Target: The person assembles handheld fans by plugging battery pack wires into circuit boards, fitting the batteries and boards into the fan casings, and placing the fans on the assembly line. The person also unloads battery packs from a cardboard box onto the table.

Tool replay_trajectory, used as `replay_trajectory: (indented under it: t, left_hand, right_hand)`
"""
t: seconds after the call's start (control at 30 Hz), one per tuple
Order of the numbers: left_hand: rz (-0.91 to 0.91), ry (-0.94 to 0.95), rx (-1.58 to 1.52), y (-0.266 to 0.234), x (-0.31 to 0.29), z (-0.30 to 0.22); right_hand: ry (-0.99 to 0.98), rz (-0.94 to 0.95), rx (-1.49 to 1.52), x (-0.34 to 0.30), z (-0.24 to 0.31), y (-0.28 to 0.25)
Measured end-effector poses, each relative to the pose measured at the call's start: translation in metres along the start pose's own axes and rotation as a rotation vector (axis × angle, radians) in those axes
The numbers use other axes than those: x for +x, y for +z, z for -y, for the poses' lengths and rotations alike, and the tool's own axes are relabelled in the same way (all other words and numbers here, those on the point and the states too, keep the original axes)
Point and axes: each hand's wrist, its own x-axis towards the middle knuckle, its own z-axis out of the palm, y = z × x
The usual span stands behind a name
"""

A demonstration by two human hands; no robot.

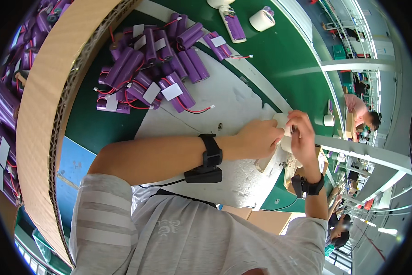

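Note:
My left hand [260,139] is closed, its fingers curled at the edge of a white plastic piece [286,143]. From the other side my right hand [302,135] bends its fingers round the same piece, which my fingers partly hide. Both wrists wear black bands with small boxes. Beneath my hands lies a whitish foam-like sheet [233,98] on the green table. To the left is a heap of purple battery packs [153,64] with red and black leads, small white plugs and some white labels. One such battery pack [218,46] sits slightly apart from the heap.
A tall cardboard box wall [54,87] stands at the left, with more purple packs [6,101] beyond it. At the back are a white holder with a purple pack [233,25] and a round white part [262,19]. Other people work at the far right.

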Motion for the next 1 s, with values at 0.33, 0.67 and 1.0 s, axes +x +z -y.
replay_trajectory:
  t: [0.33,0.67,1.0]
  left_hand:
    - [0.078,-0.069,0.235,-0.013,0.0,-0.003]
    - [0.135,-0.132,0.237,-0.011,-0.002,-0.004]
    - [0.354,-0.158,0.189,-0.031,0.013,-0.001]
  right_hand:
    - [-0.098,0.205,-0.086,0.158,0.068,0.01]
    - [-0.1,0.048,-0.308,0.124,0.11,-0.039]
    - [0.197,-0.528,1.449,-0.043,0.048,0.015]
